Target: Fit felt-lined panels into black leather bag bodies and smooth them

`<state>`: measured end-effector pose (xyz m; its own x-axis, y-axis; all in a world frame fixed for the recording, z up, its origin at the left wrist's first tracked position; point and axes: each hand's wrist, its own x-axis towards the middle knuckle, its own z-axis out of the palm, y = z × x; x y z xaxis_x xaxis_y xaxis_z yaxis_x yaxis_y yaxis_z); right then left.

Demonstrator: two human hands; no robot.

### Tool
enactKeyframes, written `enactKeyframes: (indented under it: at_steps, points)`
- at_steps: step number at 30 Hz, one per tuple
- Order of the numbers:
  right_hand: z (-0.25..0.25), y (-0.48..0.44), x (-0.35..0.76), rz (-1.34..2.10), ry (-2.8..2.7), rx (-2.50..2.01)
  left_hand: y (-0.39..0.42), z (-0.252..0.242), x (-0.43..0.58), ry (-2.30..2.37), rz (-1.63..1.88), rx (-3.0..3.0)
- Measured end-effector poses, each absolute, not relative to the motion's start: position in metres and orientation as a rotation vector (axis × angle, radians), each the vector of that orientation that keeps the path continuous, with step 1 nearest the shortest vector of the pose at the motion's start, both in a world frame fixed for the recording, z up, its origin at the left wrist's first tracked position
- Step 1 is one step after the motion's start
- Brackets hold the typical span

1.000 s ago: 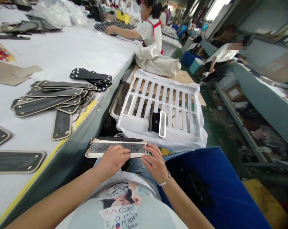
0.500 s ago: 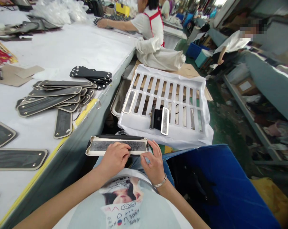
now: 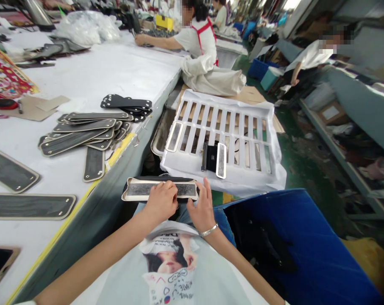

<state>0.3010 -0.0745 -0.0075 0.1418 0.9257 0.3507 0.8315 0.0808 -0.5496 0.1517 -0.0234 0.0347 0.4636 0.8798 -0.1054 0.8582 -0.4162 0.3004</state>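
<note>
On my lap lies a long flat panel [image 3: 141, 189], grey-black in the middle with a cream border. My left hand [image 3: 162, 201] rests on its middle with fingers curled and pressed down on it. My right hand [image 3: 202, 207] holds the panel's right end, fingers bent against its edge, a bracelet on the wrist. A pile of the same kind of panels [image 3: 84, 129] lies on the white table [image 3: 84, 80] to my left. A black stack of pieces [image 3: 126, 103] sits just behind the pile.
A white slotted crate [image 3: 224, 127] stands ahead with two small panels and a black block on it. A blue bin [image 3: 293, 245] is at my right. More panels [image 3: 26, 205] lie near the table's edge. Other people work further along the table and at the right.
The view has shifted a little to the left and up. My hands stay on the panel; the left hand has slid slightly along it.
</note>
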Motion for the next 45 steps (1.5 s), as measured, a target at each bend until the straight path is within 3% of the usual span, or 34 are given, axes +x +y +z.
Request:
enactKeyframes:
  at_steps: [4, 9, 12, 18, 37, 45]
  points:
    - [-0.008, -0.096, 0.296, -0.155, -2.068, -1.558, -0.025, 0.034, 0.152, 1.482, 0.113, 2.408]
    - [-0.022, -0.107, 0.287, -0.308, -2.424, -1.553, -0.033, 0.030, 0.136, 1.517, 0.365, 2.464]
    - [-0.024, -0.106, 0.285, -0.288, -2.483, -1.616, -0.037, 0.027, 0.111, 1.506, 0.541, 2.501]
    - [-0.022, -0.105, 0.279, -0.280, -2.507, -1.654, -0.033, 0.017, 0.081, 1.346, 0.389, 2.476]
    - [-0.034, -0.077, 0.247, -0.222, -2.458, -1.570, -0.026, 0.024, 0.102, 1.568, 0.298, 2.318]
    - [-0.028, -0.062, 0.232, -0.112, -2.488, -1.537, -0.018, 0.022, 0.031, 1.454, 0.497, 2.359]
